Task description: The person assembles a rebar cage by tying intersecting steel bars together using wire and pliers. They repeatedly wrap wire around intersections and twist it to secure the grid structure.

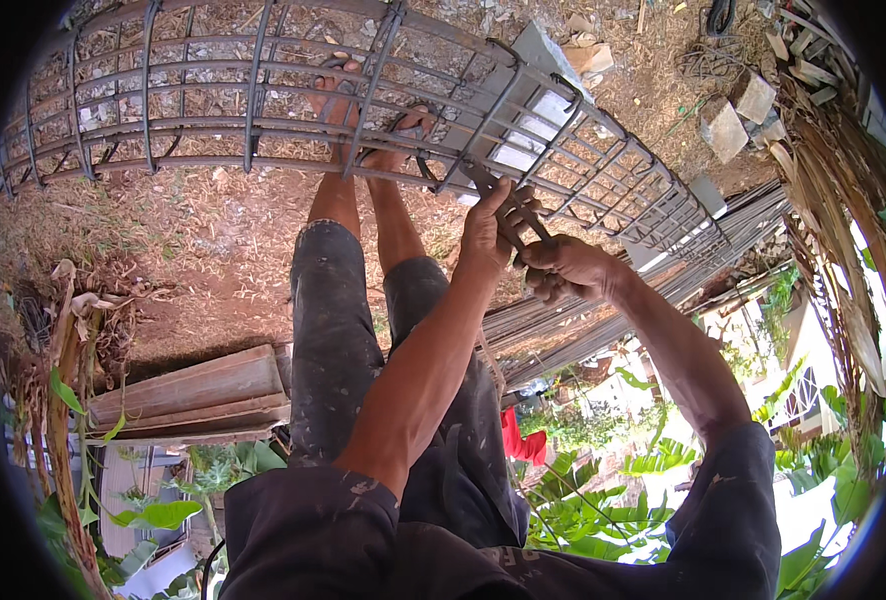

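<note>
A long cage of steel reinforcing bars [253,80] curves across the upper part of the head view, its bars crossed by square stirrups. At its near lower edge, both my hands are closed on a pair of dark metal pincers [534,225]. My left hand [487,222] wraps the tool with its thumb lying along it, close to the bars. Lower and to the right, my right hand [571,268] grips the handle end. The head of the tool reaches the cage's lower bars; whether it bites on a wire I cannot tell.
My sandalled feet [413,125] stand beneath the cage. Grey blocks [533,130] lie under it. Loose long rods [563,335] run along the right. Wooden boards [193,390] are at the left, broken blocks [728,130] and dry trunks [833,220] at the right.
</note>
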Tool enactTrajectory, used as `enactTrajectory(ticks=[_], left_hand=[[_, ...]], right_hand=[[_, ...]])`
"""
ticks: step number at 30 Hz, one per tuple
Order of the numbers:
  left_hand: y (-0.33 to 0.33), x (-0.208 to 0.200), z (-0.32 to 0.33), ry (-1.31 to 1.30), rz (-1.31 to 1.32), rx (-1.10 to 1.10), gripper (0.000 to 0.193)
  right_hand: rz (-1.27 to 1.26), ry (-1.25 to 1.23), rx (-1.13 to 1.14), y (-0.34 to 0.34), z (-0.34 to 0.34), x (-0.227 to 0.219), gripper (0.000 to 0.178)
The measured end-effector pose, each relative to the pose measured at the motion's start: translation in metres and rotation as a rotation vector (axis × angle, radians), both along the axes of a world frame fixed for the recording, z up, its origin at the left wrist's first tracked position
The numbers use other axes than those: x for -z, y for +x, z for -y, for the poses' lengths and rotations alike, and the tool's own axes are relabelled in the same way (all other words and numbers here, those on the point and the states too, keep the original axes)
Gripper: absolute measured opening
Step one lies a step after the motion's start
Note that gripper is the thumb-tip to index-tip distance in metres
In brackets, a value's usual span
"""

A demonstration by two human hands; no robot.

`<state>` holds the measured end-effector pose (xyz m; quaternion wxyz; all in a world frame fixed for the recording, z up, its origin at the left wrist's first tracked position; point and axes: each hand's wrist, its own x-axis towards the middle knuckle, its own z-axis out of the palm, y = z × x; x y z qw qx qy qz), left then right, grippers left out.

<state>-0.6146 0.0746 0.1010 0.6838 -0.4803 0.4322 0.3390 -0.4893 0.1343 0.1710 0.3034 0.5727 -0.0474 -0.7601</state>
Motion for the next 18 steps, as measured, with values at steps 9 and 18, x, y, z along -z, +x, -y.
enactTrajectory(ticks=[9,18], left_hand=[[0.041,0.004,-0.051,-0.282,-0.236,-0.175,0.014],[0.051,0.020,-0.045,-0.514,-0.459,0.565,0.034]], right_hand=[[0.004,0.869,-1.613,-0.022,-0.012,-0.015,0.064],[-0.143,0.571,-1.084,0.007,0.018,0.025,0.045]])
